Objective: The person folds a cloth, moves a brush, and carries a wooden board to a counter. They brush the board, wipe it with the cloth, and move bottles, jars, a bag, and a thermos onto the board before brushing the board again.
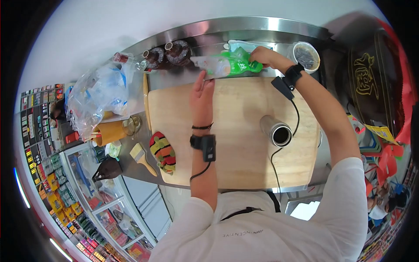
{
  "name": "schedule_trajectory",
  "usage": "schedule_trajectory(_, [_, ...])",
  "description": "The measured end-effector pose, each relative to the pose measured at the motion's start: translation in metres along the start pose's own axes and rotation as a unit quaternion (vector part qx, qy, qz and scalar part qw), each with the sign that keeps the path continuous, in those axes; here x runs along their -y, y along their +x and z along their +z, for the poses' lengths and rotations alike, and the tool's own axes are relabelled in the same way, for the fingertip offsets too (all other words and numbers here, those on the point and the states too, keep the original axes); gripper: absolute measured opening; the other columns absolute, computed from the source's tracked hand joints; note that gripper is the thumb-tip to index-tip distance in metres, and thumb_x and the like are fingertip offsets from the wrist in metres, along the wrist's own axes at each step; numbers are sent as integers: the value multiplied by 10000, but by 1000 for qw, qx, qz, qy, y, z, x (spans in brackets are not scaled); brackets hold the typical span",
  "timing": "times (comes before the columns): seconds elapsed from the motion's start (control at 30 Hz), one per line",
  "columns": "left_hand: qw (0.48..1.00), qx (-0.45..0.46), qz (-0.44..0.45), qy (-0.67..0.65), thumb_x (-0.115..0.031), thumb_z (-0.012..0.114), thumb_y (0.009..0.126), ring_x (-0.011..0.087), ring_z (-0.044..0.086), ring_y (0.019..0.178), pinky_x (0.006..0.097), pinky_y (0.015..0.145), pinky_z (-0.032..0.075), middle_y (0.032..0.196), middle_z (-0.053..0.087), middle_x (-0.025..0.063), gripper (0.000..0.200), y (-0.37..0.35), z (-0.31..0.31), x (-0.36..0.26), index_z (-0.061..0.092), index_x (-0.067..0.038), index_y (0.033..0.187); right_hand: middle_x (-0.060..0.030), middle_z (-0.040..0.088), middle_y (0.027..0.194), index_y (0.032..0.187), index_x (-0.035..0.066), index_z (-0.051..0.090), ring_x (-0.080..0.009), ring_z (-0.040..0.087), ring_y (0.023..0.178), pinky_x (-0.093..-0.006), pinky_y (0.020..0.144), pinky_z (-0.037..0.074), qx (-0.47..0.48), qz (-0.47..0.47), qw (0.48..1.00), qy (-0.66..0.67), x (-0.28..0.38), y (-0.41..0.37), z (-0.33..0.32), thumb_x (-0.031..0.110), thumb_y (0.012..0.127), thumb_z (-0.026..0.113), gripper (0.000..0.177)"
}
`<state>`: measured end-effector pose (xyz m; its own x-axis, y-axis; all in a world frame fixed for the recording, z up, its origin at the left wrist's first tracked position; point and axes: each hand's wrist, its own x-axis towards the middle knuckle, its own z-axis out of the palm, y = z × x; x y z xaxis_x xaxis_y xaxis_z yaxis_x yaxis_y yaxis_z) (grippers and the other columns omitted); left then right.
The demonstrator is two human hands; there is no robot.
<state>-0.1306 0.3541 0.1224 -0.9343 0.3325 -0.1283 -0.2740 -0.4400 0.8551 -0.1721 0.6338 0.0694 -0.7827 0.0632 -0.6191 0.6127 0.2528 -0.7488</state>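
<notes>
A green-and-white plastic packet [237, 64] is stretched sideways above the far edge of a pale wooden board [235, 131]. My right hand [265, 56] grips its green right end, fingers closed on the plastic. My left hand [202, 97] reaches up under the packet's whitish left end. Its fingers are extended and slightly apart, with the tips at or touching the plastic; contact is hard to make out. On the board's right half stands an uncapped steel flask [277, 132], nearer my right forearm.
Behind the board are two dark brown bottles [177, 52] and a white tub [305, 57] with dark contents. Left lie a clear plastic bag [102, 94], a brush [143, 159] and a striped cloth item [163, 153]. A dark bag-like object [371, 83] stands right. Cables hang from both wrists.
</notes>
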Motion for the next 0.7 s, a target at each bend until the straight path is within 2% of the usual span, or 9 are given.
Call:
schedule_trajectory(0.07, [1000, -28, -9, -3, -38, 523, 956, 159, 519, 1177, 268, 1019, 406, 1294, 520, 143, 504, -29, -7, -29, 338, 93, 1405, -36, 586, 724, 898, 4, 663, -127, 519, 615, -301, 497, 401, -13, -3, 1000, 2, 35, -51, 8, 194, 797, 654, 215])
schedule_trajectory(0.17, [995, -87, -5, -50, -57, 516, 963, 173, 538, 1168, 281, 1002, 432, 1284, 537, 143, 451, -90, -25, -72, 389, 88, 1370, -34, 586, 769, 951, -16, 631, -112, 520, 652, -276, 567, 426, 26, -149, 970, -188, 68, -123, 19, 186, 851, 625, 225])
schedule_trajectory(0.23, [987, -128, -29, -91, -67, 526, 961, 171, 564, 1121, 283, 965, 460, 1236, 568, 114, 379, -126, -39, -93, 458, 69, 1307, -23, 564, 774, 963, -18, 594, -84, 502, 694, -251, 627, 426, 2, -239, 965, -107, 82, -199, 54, 159, 901, 590, 187])
schedule_trajectory(0.33, [976, -165, -95, -104, -79, 560, 947, 148, 602, 1000, 275, 881, 499, 1106, 615, 45, 248, -176, -72, -102, 557, 17, 1176, 5, 533, 800, 987, 12, 579, -48, 473, 731, -219, 646, 418, 3, -257, 966, 25, 76, -280, 119, 130, 943, 558, 128])
schedule_trajectory(0.4, [979, -157, -126, -47, -84, 590, 932, 125, 609, 919, 266, 823, 511, 1011, 625, 3, 170, -206, -120, -78, 593, -21, 1089, 2, 586, 854, 1025, 12, 601, -48, 526, 761, -222, 670, 458, 20, -175, 979, 101, 29, -277, 167, 137, 965, 534, 154])
schedule_trajectory(0.43, [956, -228, -183, -36, -93, 639, 905, 105, 593, 863, 249, 780, 504, 944, 607, 3, 161, -216, -137, -67, 598, -43, 1052, -2, 601, 878, 1042, 12, 605, -57, 550, 787, -228, 691, 479, 25, -116, 984, 134, 6, -271, 189, 140, 968, 531, 166])
schedule_trajectory(0.5, [954, -219, -203, 13, -101, 606, 924, 117, 594, 943, 261, 808, 502, 1012, 604, 17, 197, -246, -166, -54, 575, -31, 1105, -9, 633, 926, 1076, 13, 612, -75, 599, 839, -239, 733, 521, 26, 5, 980, 198, -38, -263, 232, 147, 973, 525, 191])
schedule_trajectory(0.6, [959, -204, -198, 19, -98, 592, 930, 130, 596, 981, 278, 835, 503, 1040, 601, 31, 226, -251, -190, -47, 553, -18, 1137, -27, 648, 982, 1097, 18, 612, -119, 635, 916, -268, 791, 561, 48, 53, 963, 260, -67, -269, 271, 147, 973, 524, 200])
schedule_trajectory(0.7, [953, -217, -212, 6, -88, 598, 923, 141, 600, 978, 294, 855, 507, 1033, 599, 40, 244, -291, -210, -44, 537, -7, 1145, -47, 644, 999, 1102, 25, 611, -133, 638, 938, -284, 802, 575, 29, 19, 958, 286, -88, -278, 298, 144, 976, 519, 196])
